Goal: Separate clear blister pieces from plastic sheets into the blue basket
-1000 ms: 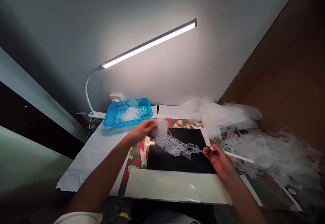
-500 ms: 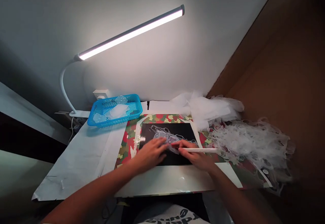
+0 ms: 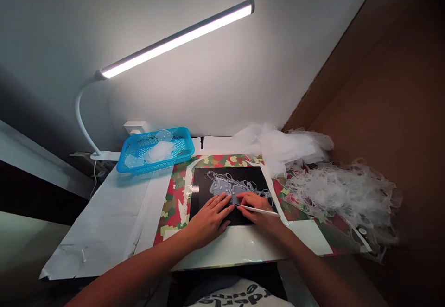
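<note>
In the head view, a black mat (image 3: 204,200) is lit by a lamp (image 3: 181,39). The translucent sheet (image 3: 220,187) on it is touched by the flattened left hand (image 3: 209,217); a white stick (image 3: 263,211) is pinched by the right hand (image 3: 266,221).

1. I count one left hand (image 3: 211,219) and one right hand (image 3: 260,208).
2. I see one white pen (image 3: 262,211).
3. One black mat (image 3: 255,173).
4. One blue basket (image 3: 156,166); its overlapping pieces (image 3: 162,150) I can't total.
5. One lamp (image 3: 177,40).
6. One heap of sheets (image 3: 290,148), one tangle of scraps (image 3: 342,191).
</note>
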The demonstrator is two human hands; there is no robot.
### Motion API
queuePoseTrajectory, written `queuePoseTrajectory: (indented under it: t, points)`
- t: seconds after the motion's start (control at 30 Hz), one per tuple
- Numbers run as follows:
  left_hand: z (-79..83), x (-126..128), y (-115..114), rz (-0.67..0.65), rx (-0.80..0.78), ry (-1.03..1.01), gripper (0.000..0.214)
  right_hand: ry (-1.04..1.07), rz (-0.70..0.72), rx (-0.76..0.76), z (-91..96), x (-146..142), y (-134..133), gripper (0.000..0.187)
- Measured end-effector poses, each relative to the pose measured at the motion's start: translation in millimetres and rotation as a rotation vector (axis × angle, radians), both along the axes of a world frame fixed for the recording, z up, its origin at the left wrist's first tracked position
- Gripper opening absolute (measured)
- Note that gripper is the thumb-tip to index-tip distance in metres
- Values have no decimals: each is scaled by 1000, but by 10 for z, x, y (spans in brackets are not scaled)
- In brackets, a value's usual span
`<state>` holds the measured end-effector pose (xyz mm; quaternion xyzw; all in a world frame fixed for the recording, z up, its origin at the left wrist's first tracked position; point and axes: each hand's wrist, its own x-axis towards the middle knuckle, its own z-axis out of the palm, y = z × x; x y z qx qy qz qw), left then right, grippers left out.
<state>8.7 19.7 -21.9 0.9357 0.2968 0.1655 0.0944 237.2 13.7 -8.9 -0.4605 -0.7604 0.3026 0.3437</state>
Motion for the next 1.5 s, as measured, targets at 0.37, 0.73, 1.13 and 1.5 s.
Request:
queuePoseTrajectory:
  t: [0.37,0.73,1.13,1.5]
  points:
    - [-27,17,3,24,-14,-5,44,-75,4,33,-130,31,6,12]
    - [-44,-6,37,29,-38,14,53,-4,-354,136,-55,109,38,21]
    - [140,-54,135,54,-66,-19,43,783,-777,-97,66,895,100,36]
    - [-31,-340,55,213,139,22,36,123,-295,52,232,-337,240,14]
